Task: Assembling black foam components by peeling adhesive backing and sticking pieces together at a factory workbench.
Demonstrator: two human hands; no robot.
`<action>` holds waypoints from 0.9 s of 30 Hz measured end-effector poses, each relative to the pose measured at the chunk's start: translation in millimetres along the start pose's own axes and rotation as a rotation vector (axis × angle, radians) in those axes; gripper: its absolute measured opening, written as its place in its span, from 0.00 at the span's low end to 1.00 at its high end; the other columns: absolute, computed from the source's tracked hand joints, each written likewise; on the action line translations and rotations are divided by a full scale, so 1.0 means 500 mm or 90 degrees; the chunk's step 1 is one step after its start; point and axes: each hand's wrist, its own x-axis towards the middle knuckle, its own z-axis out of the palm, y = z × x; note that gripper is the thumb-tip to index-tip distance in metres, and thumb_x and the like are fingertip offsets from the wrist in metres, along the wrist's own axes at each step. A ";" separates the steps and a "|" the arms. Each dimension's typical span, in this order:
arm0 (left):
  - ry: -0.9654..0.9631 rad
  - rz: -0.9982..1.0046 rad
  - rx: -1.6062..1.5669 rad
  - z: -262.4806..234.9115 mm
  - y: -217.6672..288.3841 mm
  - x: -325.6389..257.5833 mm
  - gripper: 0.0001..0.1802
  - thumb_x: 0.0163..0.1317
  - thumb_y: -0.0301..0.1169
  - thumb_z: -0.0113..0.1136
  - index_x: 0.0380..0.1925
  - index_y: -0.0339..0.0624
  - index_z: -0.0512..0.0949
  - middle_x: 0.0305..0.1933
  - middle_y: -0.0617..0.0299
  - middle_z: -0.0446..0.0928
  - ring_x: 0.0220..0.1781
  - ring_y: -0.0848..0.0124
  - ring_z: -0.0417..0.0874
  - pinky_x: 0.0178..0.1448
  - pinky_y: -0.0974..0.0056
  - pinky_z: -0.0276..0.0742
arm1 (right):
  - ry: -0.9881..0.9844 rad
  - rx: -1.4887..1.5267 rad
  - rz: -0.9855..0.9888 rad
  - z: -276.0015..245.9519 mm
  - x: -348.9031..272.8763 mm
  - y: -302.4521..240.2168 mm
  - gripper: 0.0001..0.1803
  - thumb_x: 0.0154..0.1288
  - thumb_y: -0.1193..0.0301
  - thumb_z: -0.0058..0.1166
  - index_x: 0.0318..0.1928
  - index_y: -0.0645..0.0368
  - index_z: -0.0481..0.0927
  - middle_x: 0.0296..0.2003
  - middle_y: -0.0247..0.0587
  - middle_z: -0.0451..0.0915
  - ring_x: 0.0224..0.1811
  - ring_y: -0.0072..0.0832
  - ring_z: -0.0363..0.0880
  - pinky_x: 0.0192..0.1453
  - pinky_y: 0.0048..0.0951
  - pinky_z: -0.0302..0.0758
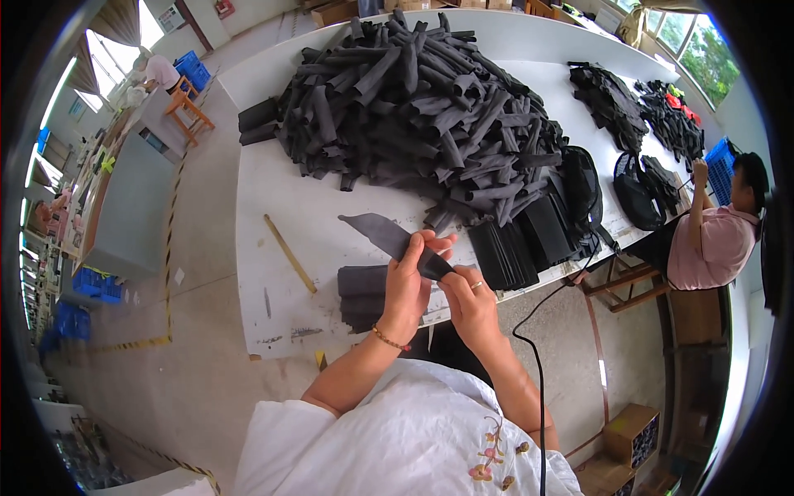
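White worktop (289, 202), dark fabric pieces (397, 107) heaped at twelve o'clock | charcoal fabric strip (379, 234) held above it, long axis ten to four o'clock | left grip (405, 288) closed around its middle, nearer the free ten-o'clock tip | right grip (471, 302) pinching its four-o'clock end

The left hand (403, 285) covers part of the dark fabric piece (379, 234). The near edge cuts off the black cable (539, 380). Far-left clutter (107, 164) is too small to tell.
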 end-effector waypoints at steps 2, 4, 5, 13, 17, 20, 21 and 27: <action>0.001 -0.015 -0.012 -0.001 -0.008 -0.001 0.15 0.71 0.40 0.54 0.45 0.38 0.75 0.39 0.55 0.83 0.55 0.58 0.81 0.61 0.58 0.73 | -0.002 -0.006 -0.009 0.009 0.000 0.007 0.08 0.59 0.80 0.60 0.39 0.61 0.77 0.37 0.46 0.77 0.35 0.46 0.79 0.35 0.39 0.76; -0.006 -0.037 -0.038 -0.003 -0.022 -0.008 0.16 0.70 0.41 0.55 0.45 0.38 0.75 0.40 0.55 0.83 0.56 0.58 0.80 0.60 0.59 0.73 | -0.003 -0.006 -0.013 0.016 0.001 0.013 0.09 0.58 0.80 0.60 0.39 0.61 0.77 0.37 0.46 0.77 0.36 0.47 0.79 0.35 0.40 0.76; -0.004 -0.036 -0.039 -0.004 -0.024 -0.009 0.16 0.70 0.41 0.55 0.45 0.38 0.75 0.40 0.55 0.83 0.56 0.58 0.80 0.60 0.59 0.73 | -0.002 -0.007 -0.016 0.019 0.003 0.015 0.09 0.58 0.81 0.60 0.39 0.61 0.77 0.37 0.47 0.78 0.36 0.47 0.79 0.35 0.40 0.76; 0.020 -0.099 -0.021 -0.003 -0.006 0.007 0.17 0.71 0.40 0.54 0.49 0.37 0.74 0.44 0.53 0.82 0.50 0.61 0.81 0.57 0.59 0.76 | -0.059 -0.005 0.040 0.004 0.002 0.015 0.13 0.57 0.78 0.62 0.41 0.61 0.74 0.38 0.47 0.76 0.34 0.46 0.79 0.36 0.42 0.77; 0.045 -0.035 -0.099 -0.007 0.018 0.035 0.16 0.70 0.36 0.54 0.50 0.34 0.74 0.41 0.53 0.82 0.45 0.62 0.82 0.54 0.57 0.79 | -0.106 0.016 0.027 -0.034 0.000 0.018 0.10 0.58 0.78 0.62 0.37 0.63 0.74 0.36 0.47 0.76 0.34 0.46 0.79 0.35 0.40 0.76; 0.023 0.000 -0.053 0.015 0.027 0.033 0.16 0.70 0.35 0.55 0.49 0.34 0.75 0.36 0.57 0.81 0.41 0.62 0.83 0.53 0.57 0.79 | -0.071 0.028 -0.019 -0.052 0.002 0.021 0.10 0.56 0.81 0.63 0.35 0.63 0.74 0.35 0.45 0.77 0.32 0.43 0.79 0.32 0.36 0.76; -0.005 0.009 -0.046 0.021 0.019 0.030 0.16 0.70 0.35 0.55 0.49 0.34 0.76 0.34 0.58 0.81 0.41 0.63 0.83 0.53 0.57 0.79 | -0.072 0.029 -0.020 -0.052 0.005 0.023 0.10 0.56 0.81 0.63 0.35 0.63 0.74 0.35 0.45 0.77 0.32 0.43 0.79 0.32 0.36 0.76; 0.011 0.035 -0.085 0.023 0.002 0.020 0.16 0.70 0.36 0.56 0.49 0.36 0.76 0.32 0.64 0.78 0.39 0.65 0.82 0.52 0.60 0.77 | -0.020 0.041 -0.040 -0.043 0.009 0.032 0.11 0.55 0.83 0.63 0.36 0.63 0.75 0.34 0.45 0.77 0.31 0.42 0.79 0.30 0.35 0.75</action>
